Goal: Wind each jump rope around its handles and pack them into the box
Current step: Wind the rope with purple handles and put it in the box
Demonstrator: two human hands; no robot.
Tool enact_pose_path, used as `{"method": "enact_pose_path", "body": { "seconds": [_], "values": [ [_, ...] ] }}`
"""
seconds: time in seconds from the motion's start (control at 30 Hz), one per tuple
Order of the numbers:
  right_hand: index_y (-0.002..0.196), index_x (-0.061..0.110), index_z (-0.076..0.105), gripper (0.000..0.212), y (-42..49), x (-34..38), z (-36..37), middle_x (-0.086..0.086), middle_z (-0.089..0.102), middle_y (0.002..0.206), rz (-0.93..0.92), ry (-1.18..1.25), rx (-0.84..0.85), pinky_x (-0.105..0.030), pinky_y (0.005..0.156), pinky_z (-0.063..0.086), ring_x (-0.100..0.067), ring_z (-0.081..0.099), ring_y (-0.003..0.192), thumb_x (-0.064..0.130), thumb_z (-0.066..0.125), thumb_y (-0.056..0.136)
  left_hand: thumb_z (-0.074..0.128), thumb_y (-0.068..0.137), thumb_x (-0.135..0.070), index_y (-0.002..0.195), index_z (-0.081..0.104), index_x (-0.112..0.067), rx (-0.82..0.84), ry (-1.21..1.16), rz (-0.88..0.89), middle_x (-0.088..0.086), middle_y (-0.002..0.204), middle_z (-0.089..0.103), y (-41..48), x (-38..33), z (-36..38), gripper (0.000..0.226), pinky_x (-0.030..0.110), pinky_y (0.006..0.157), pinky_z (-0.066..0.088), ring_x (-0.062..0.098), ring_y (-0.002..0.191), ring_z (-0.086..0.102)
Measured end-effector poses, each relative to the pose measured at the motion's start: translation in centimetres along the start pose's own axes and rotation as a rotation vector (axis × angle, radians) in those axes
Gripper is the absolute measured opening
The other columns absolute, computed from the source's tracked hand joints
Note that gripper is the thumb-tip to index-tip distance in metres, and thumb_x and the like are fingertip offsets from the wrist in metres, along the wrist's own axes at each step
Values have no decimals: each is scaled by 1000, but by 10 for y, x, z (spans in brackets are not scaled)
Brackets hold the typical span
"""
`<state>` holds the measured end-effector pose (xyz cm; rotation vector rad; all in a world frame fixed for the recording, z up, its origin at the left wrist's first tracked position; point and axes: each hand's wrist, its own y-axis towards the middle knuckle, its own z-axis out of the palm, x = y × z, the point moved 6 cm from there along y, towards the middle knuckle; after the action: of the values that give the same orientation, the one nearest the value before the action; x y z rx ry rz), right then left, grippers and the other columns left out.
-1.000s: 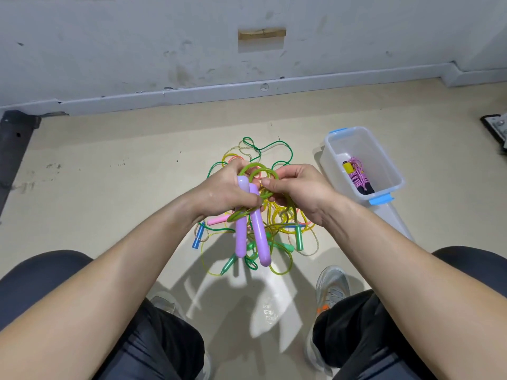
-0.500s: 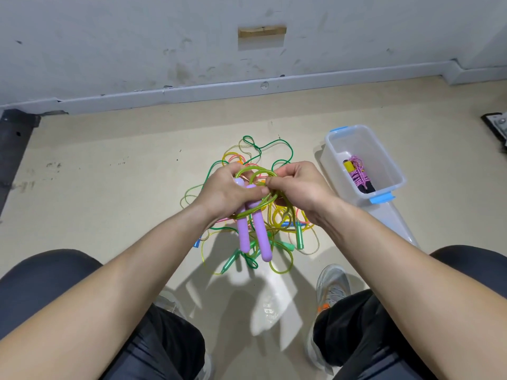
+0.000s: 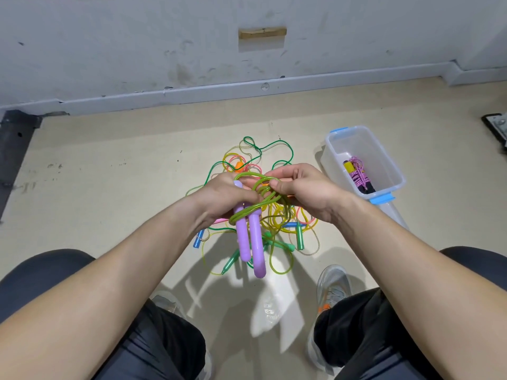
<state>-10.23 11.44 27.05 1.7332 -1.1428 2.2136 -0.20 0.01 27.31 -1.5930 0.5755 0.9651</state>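
Observation:
My left hand (image 3: 222, 197) grips two purple jump-rope handles (image 3: 253, 242) side by side, their free ends pointing down toward me. A green translucent rope (image 3: 252, 187) loops around the handles' upper part. My right hand (image 3: 304, 190) pinches a loop of that green rope just right of the handles. Under my hands lies a tangled pile of jump ropes (image 3: 277, 220) on the floor, in green, yellow and pink, with blue and green handles. A clear plastic box (image 3: 333, 148) with blue clips stands to the right; inside it lies a wound pink rope (image 3: 358, 174).
A grey wall and its baseboard (image 3: 247, 89) run across the far side. A dark metal plate (image 3: 13, 149) lies at the left edge and a dark object (image 3: 498, 127) at the far right. My knees and shoes (image 3: 333, 283) frame the near floor.
The right hand has carried the green rope round the handles, so another loop lies on them. The handles stayed in the left hand, over the pile.

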Motion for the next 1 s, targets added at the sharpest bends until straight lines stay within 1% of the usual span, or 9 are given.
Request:
{"method": "enact_pose_path", "body": {
  "seconds": [0.07,0.17,0.37,0.47,0.53,0.63,0.77,0.87,1.0],
  "values": [
    [98,3,68,17,-1,2,1,-3,74,71,13,26,4,-21,60,56,-12,70,63,-5,53,98,62,84,10,106,69,4,2,-35,-3,13,78,65,-2,-1,0,23,39,73,55,32,78,63],
    [97,3,72,15,0,5,-2,-10,70,80,11,-48,-49,-28,64,54,-22,64,72,0,58,97,62,87,9,118,63,10,-13,-58,-23,18,84,62,-3,-3,0,31,21,48,48,28,69,63],
    [83,9,79,14,3,6,-7,-13,70,75,-29,-239,-168,-46,74,57,-25,61,68,8,66,88,65,86,10,115,66,-1,-36,-116,-25,12,75,65,-2,-4,1,31,17,43,44,20,56,65],
    [90,4,72,12,3,4,-9,-15,66,77,52,-96,-134,-34,64,55,-24,59,62,1,61,94,64,87,12,121,61,-4,-17,-184,-1,14,78,63,-1,-6,2,37,16,41,43,26,62,65],
    [93,10,66,13,1,3,-9,-11,66,74,123,14,-96,-30,59,56,-22,60,58,-1,58,95,65,87,13,126,57,-4,5,-249,18,10,77,64,1,-4,2,43,18,43,46,25,62,64],
    [92,17,57,19,1,-2,-10,-12,63,76,162,129,-61,-31,57,56,-24,57,56,-2,55,95,72,81,9,126,57,-8,52,-311,41,3,79,69,4,-1,4,51,25,53,54,23,63,66],
    [88,17,53,24,-1,4,-2,-9,59,71,-24,142,47,-33,60,53,-24,54,57,-3,49,100,66,84,13,127,56,-8,96,-421,75,15,98,71,4,-3,4,49,39,69,63,33,71,71],
    [92,14,57,24,-4,13,1,-11,55,79,-241,-36,34,-32,60,56,-22,60,63,-4,46,102,62,86,14,124,58,-9,86,-447,75,20,102,68,4,-4,1,44,43,72,64,37,73,72],
    [100,17,69,19,-3,16,2,2,69,88,-414,-367,-38,-26,72,55,-7,67,77,4,57,99,67,84,13,117,62,-12,60,-413,84,21,103,66,8,2,-7,42,61,96,52,40,91,66]
  ]
}}
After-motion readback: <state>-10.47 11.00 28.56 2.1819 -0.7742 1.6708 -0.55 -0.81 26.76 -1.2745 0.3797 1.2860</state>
